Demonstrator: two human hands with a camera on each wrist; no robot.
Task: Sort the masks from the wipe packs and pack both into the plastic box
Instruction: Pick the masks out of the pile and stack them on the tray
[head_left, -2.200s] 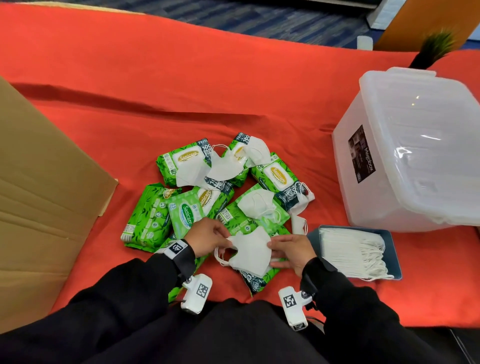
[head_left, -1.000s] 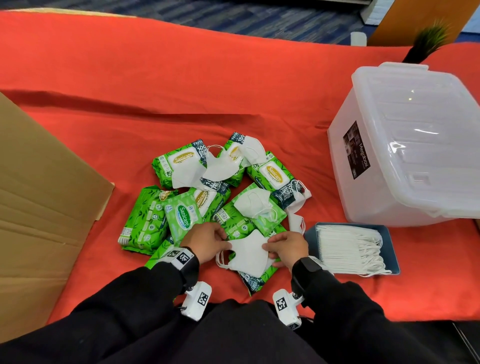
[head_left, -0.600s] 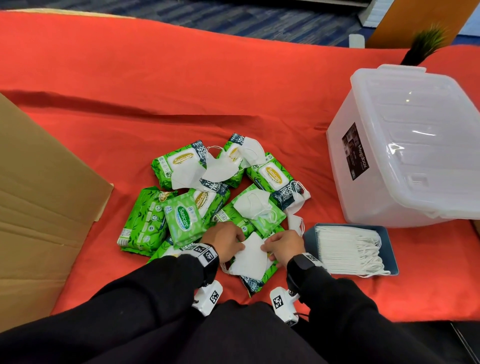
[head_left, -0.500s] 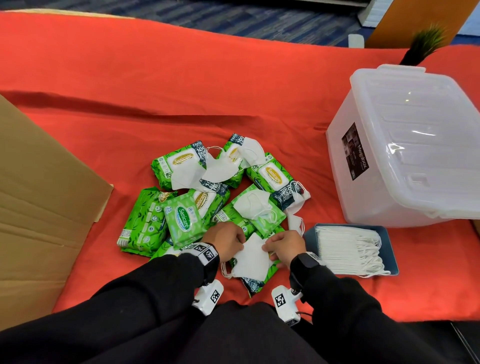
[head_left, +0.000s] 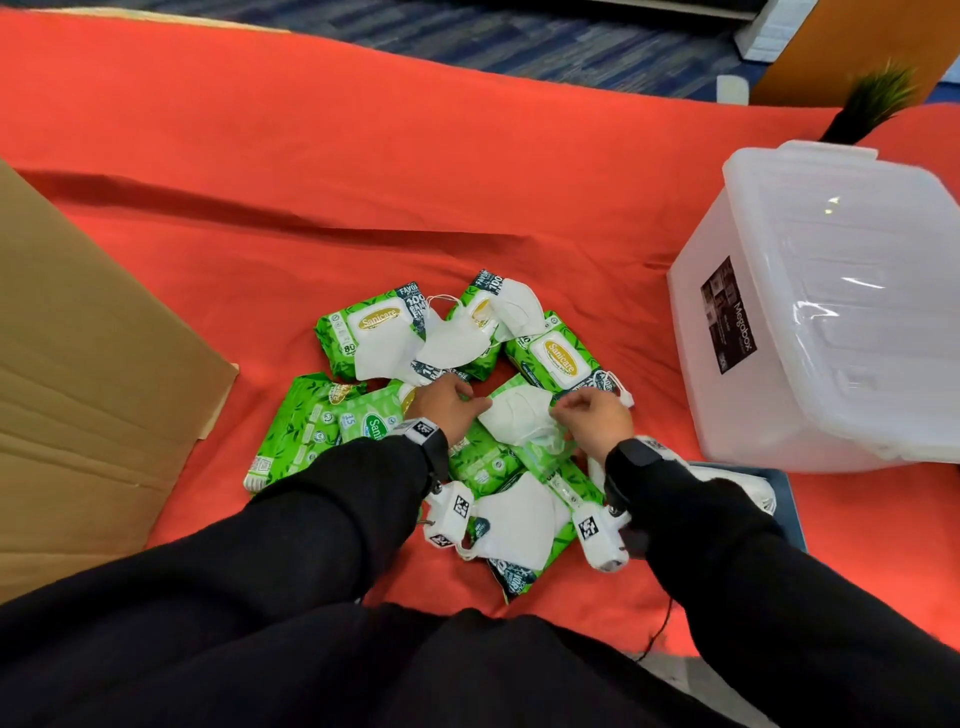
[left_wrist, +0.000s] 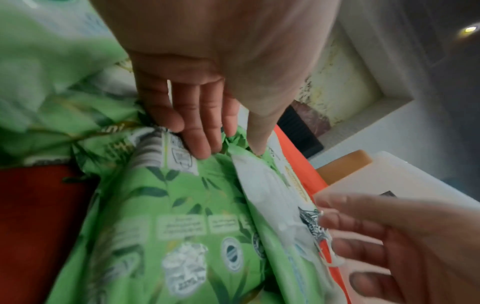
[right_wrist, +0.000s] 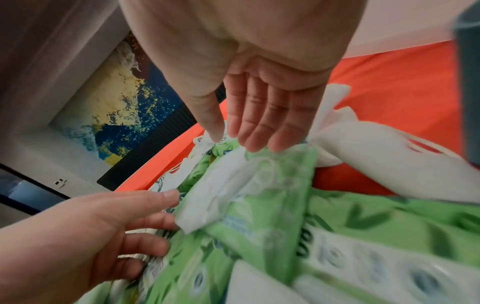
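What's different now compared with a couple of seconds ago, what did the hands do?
Both hands let go of the near white mask, which now lies on the wipe packs, and moved farther up the pile. The left hand and right hand now flank another mask, fingers at its edges. The plastic box, still lidded, and the other packs stayed put.

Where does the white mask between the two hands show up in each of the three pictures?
Head view: the white mask lies mid-frame on the green wipe packs, between both hands.
Left wrist view: a white strip right of centre.
Right wrist view: a white fold at centre, below the fingers.
Shared landmark: the red cloth, in all three.
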